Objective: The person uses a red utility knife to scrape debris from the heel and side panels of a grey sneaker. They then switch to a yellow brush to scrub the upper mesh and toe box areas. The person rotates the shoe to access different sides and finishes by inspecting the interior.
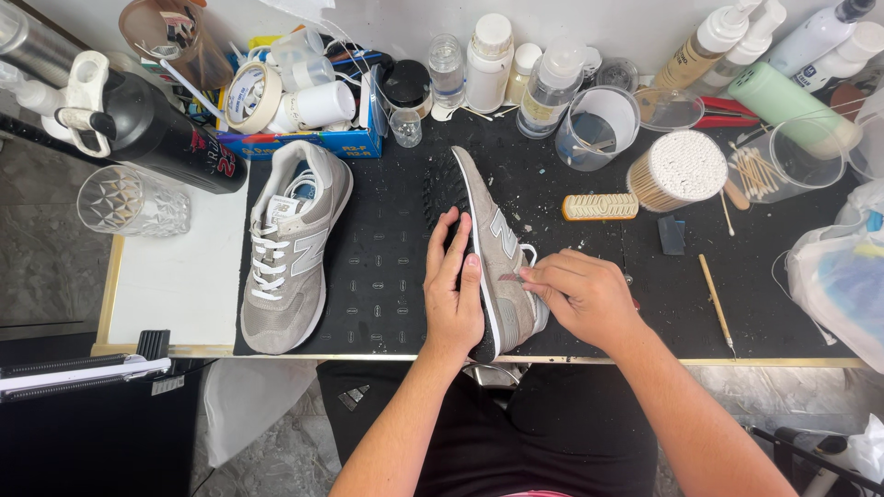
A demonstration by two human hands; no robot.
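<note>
A grey sneaker (497,235) stands on its side on the black mat (387,276), sole facing left. My left hand (451,294) lies flat against its black sole and steadies it. My right hand (585,294) pinches a small flat piece, which may be an eraser or a brush, and presses it against the shoe's grey side near the heel. A second grey sneaker (290,244) with white laces sits upright on the mat to the left, untouched.
Several bottles (488,60) and plastic cups (599,124) line the back. A tub of cotton swabs (680,167), a small brush (600,206), a wooden stick (715,302), a tape roll (251,95), a black bottle (157,129) and a drinking glass (129,201) surround the mat. A plastic bag (843,276) is at right.
</note>
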